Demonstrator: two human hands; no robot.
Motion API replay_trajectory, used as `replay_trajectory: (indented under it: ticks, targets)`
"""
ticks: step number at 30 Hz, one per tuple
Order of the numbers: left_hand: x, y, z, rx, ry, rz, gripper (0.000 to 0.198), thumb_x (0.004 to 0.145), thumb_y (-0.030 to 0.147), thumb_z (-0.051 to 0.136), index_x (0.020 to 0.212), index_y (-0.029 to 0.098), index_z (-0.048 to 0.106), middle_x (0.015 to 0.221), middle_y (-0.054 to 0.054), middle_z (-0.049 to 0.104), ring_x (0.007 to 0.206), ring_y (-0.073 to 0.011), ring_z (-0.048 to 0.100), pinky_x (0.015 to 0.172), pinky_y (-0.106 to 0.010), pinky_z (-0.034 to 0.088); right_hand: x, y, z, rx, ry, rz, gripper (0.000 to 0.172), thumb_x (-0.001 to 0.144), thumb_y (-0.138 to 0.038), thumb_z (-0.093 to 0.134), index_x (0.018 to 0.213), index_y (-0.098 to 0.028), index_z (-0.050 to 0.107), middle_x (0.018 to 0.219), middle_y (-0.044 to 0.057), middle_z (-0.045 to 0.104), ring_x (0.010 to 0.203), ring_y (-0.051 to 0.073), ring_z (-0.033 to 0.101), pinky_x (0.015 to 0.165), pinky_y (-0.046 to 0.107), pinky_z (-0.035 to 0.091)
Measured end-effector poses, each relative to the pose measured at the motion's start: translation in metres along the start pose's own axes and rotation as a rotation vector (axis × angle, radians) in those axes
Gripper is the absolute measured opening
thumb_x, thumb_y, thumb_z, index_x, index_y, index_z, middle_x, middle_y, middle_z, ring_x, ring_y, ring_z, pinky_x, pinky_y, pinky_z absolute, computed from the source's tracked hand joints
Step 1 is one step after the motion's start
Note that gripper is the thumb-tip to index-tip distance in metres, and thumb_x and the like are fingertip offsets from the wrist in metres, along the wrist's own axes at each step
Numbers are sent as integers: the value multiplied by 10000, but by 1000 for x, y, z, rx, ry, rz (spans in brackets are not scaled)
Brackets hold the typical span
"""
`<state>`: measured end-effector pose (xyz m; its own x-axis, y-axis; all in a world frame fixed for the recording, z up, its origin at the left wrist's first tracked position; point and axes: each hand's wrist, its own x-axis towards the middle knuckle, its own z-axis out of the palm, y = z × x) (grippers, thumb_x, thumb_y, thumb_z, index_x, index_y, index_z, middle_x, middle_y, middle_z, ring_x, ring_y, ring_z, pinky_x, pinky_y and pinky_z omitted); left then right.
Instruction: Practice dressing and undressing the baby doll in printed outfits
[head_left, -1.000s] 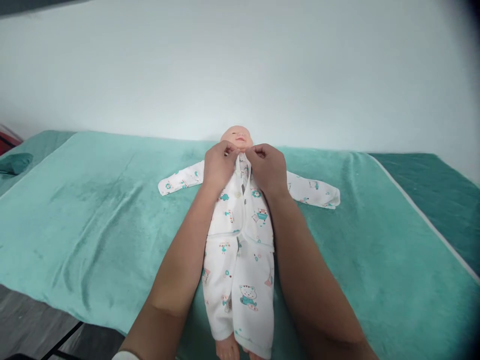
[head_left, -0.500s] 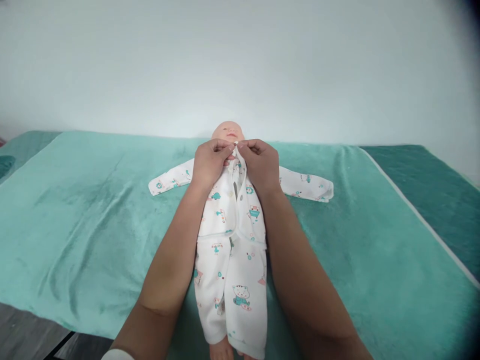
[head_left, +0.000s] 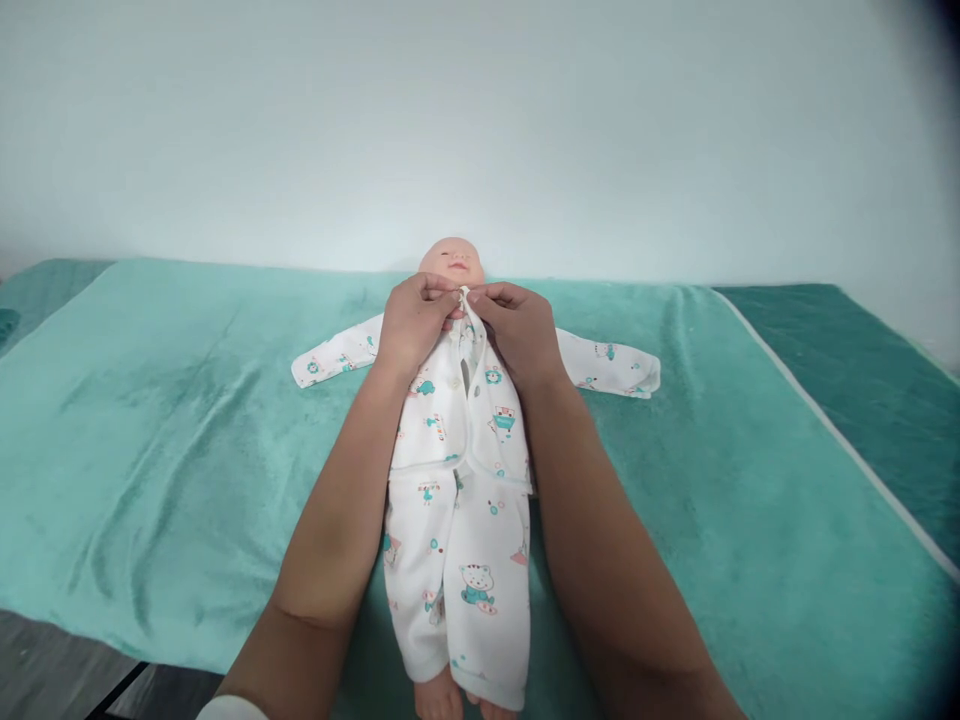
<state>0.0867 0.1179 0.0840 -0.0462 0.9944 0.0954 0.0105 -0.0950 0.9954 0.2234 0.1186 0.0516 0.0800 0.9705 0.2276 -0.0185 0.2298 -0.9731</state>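
A baby doll (head_left: 452, 258) lies on its back, head toward the wall, sleeves spread to both sides. It wears a white printed jacket (head_left: 429, 440) and matching trousers (head_left: 487, 570). My left hand (head_left: 420, 318) pinches the jacket's collar edge just below the chin. From the other side, my right hand (head_left: 514, 325) pinches the opposite collar edge, its fingertips close to the left ones. Below my hands the jacket front is partly parted, with snap buttons showing along its edges. The doll's neck is mostly hidden by my fingers.
A light green blanket (head_left: 187, 430) covers the table under the doll. Darker green cloth (head_left: 855, 370) shows at the right side and at the far left. A pale wall (head_left: 480, 120) rises behind the table. Grey floor (head_left: 45, 670) appears at the lower left.
The view has shifted slightly, so the doll and blanket appear a little further left and up. Both hands keep their hold at the collar, with the fingertips slightly moved.
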Motion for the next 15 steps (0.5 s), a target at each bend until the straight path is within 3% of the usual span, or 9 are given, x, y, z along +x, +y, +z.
replay_trajectory:
  ticks: [6,11,15]
  targets:
    - [-1,-1,-1,-37,-13,13,133,864,63,629,883,182,574,686,13,652,625,-111,637,612,-244,486,-6,-14,2,-74,-32,-67,117,778,-312,716,789,-198,742,912,32,766,890,197,694,871,363,550]
    - [-3,1,-2,-14,-40,26,124,861,187,695,879,189,573,669,17,637,600,-100,611,586,-226,462,-7,-16,0,-140,-68,-145,40,781,-236,717,760,-215,744,965,26,740,944,192,685,925,374,538]
    - [-4,3,-3,12,-13,4,146,804,125,670,905,190,587,689,20,645,587,-98,603,594,-226,470,-11,-14,-3,-145,-134,-191,17,782,-231,754,786,-244,765,1033,22,709,1029,200,673,986,399,518]
